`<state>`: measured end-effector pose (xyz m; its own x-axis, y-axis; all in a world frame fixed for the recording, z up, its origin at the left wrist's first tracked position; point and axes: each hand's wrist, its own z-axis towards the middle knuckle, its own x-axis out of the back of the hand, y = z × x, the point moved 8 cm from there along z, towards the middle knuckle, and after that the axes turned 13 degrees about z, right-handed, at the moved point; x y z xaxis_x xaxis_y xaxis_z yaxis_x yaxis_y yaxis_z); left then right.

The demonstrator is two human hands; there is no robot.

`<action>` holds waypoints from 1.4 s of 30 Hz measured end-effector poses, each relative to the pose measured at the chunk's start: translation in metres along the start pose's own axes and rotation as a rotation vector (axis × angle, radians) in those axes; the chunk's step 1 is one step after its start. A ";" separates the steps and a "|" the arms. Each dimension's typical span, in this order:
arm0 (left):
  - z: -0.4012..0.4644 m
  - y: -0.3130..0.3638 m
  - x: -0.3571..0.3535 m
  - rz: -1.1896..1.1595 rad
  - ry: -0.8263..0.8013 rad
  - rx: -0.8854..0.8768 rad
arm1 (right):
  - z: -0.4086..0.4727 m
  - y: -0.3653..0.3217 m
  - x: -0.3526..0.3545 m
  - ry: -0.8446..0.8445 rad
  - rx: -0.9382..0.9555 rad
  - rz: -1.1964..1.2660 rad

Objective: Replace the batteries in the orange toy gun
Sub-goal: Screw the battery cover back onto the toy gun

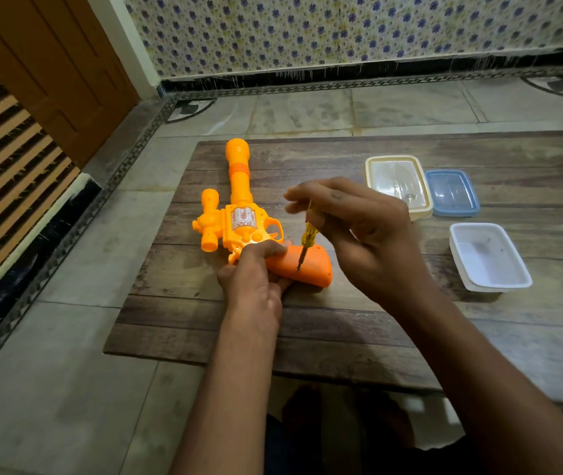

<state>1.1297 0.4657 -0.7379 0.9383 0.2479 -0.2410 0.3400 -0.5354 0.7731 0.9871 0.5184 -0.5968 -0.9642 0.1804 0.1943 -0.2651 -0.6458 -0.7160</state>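
A person seated on a tiled floor works over a brown wood-grain board (359, 323), where a bright orange plastic toy gun (239, 214) lies on its side with its long barrel pointing away toward a flower-patterned wall (342, 29). The left hand (256, 282) grips the toy where the body meets the darker orange handle (304, 265), fingers curled over the top edge and pressing it down onto the board. The right hand (359, 231) pinches a small screwdriver with a translucent yellow handle (307, 241) between thumb and fingertips, holding it nearly upright, with its metal tip touching the flat side of the handle.

To the right of the hands, on the same board, sit three plastic pieces: a cream-rimmed rectangular container with a clear lid (398, 185), a smaller blue-rimmed clear lid or box (453, 193) just beside it, and, nearer the person, an open white rectangular tub (489, 257) standing apart from both. What the closed containers hold cannot be made out. A brown wooden door (50, 63) stands at the upper left of the room.
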 end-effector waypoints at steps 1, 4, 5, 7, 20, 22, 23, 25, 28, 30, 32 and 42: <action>0.000 0.000 0.000 -0.002 0.000 0.000 | 0.000 0.002 -0.001 -0.019 -0.019 0.027; 0.001 0.000 0.001 -0.009 0.015 0.004 | -0.001 0.003 0.005 0.026 -0.011 -0.023; 0.001 0.000 0.001 -0.009 0.013 -0.001 | 0.000 0.001 0.007 0.051 0.005 -0.056; 0.000 0.001 0.001 -0.009 0.011 -0.005 | 0.000 -0.003 0.009 0.090 0.035 -0.113; -0.002 0.002 0.000 -0.021 0.016 -0.007 | 0.001 -0.005 0.005 0.068 0.053 -0.114; -0.003 0.002 0.001 -0.016 0.018 0.004 | 0.001 -0.002 0.002 0.025 0.019 -0.041; -0.002 0.002 0.002 -0.014 0.030 0.011 | 0.001 0.000 0.001 -0.001 -0.008 0.004; -0.002 0.002 0.001 -0.010 0.019 0.012 | 0.001 0.005 0.002 -0.019 -0.037 0.020; -0.003 0.003 0.001 -0.001 0.016 0.002 | 0.000 0.003 0.009 0.051 -0.010 -0.055; -0.003 0.003 0.000 0.005 0.006 -0.013 | 0.001 -0.002 0.010 0.063 0.024 -0.093; -0.004 0.004 -0.001 -0.002 0.005 -0.022 | 0.002 -0.003 0.006 0.025 0.021 -0.066; -0.008 0.006 -0.002 0.016 -0.004 -0.030 | 0.003 -0.002 0.009 0.057 0.009 -0.097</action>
<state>1.1297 0.4683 -0.7281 0.9439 0.2360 -0.2311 0.3231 -0.5148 0.7940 0.9794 0.5196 -0.5915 -0.9322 0.2844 0.2238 -0.3576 -0.6299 -0.6894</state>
